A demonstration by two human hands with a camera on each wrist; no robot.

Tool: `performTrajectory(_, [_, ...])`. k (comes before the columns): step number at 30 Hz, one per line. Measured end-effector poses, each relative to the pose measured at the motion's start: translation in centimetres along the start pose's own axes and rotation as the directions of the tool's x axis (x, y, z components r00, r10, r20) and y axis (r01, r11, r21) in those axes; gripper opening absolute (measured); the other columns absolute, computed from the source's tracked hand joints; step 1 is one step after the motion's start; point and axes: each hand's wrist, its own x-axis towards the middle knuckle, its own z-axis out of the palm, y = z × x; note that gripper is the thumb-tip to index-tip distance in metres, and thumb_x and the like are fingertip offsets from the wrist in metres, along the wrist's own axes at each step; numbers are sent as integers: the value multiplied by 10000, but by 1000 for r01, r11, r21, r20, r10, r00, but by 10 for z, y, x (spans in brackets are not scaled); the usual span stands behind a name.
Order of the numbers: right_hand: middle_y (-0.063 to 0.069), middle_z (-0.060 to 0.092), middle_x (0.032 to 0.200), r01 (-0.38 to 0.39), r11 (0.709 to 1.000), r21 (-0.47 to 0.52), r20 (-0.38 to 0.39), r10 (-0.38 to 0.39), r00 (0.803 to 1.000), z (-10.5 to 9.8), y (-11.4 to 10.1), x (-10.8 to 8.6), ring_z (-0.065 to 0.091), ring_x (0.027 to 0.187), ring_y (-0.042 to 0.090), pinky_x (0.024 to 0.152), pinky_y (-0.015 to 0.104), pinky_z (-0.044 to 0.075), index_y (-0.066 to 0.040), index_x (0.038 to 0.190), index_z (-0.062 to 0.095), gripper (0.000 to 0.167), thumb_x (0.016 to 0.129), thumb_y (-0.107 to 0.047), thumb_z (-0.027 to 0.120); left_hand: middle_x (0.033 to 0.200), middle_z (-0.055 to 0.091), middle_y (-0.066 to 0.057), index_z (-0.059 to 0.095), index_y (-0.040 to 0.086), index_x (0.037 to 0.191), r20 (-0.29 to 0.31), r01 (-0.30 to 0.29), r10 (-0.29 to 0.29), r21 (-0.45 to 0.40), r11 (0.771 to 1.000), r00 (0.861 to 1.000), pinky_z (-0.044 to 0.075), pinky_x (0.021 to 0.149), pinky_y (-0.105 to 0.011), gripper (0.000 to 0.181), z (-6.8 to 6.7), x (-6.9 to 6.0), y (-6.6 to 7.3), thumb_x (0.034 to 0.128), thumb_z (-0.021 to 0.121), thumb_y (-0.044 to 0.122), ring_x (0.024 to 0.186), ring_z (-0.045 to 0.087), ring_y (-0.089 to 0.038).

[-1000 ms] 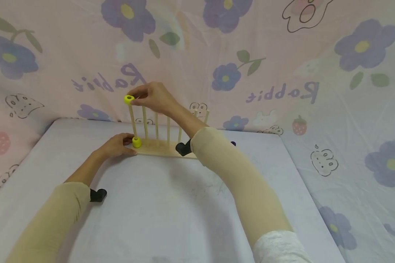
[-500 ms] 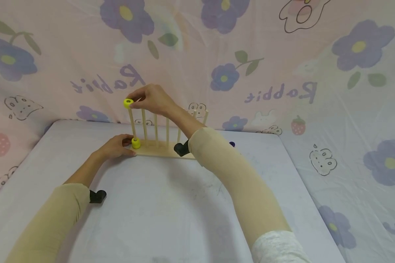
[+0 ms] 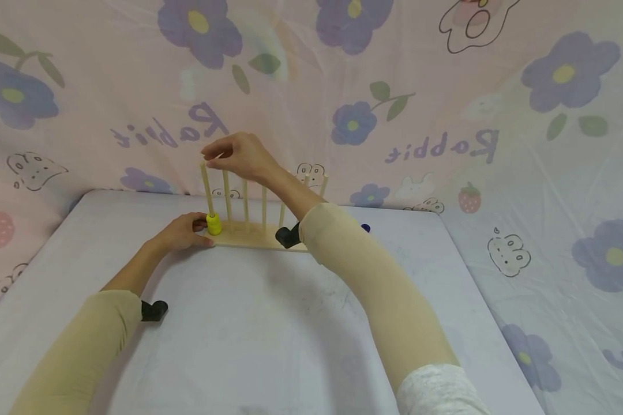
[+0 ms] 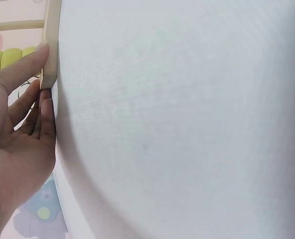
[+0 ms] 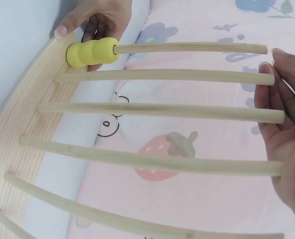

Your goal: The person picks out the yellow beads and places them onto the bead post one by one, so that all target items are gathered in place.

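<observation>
Top round yellow bead (image 5: pixel 105 50) has dropped down the end pale-wood peg (image 5: pixel 187 48), now sat on 2 more yellow beads (image 5: pixel 77 55) at btm! R hand (image 3: pixel 246 155) holds nothing, thumb & fingertips apart nr peg tip; L hand (image 3: pixel 184 231) grips long pale-wood base (image 3: pixel 254 237) on white tabletop (image 3: pixel 228 346)

Pink, flower-printed backdrop (image 3: pixel 296 92) behind a white tabletop (image 3: pixel 239 334)
</observation>
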Motion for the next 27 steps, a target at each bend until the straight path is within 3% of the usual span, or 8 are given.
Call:
performTrajectory(14, [31, 749, 1079, 45, 979, 200, -104, -24, 994, -16, 2, -15, 696, 928, 65, 842, 175, 547, -25, 1139, 739, 247, 903, -94, 732, 1445, 421, -325, 308, -124, 1472, -2, 6, -6, -10, 1000, 1000, 323, 1147, -551, 831, 0, 1, -1, 861, 787, 175, 1324, 425, -440])
performTrajectory(27, [48, 743, 1081, 95, 972, 213, -188, -55, 981, -40, 23, -52, 700, 940, 107, 863, 231, 560, -61, 1114, 753, 217, 907, -123, 734, 1424, 436, -329, 296, -139, 1470, -3, 6, -6, -6, 1000, 1000, 315, 1149, -554, 842, 0, 2, -3, 860, 786, 168, 1315, 427, -442])
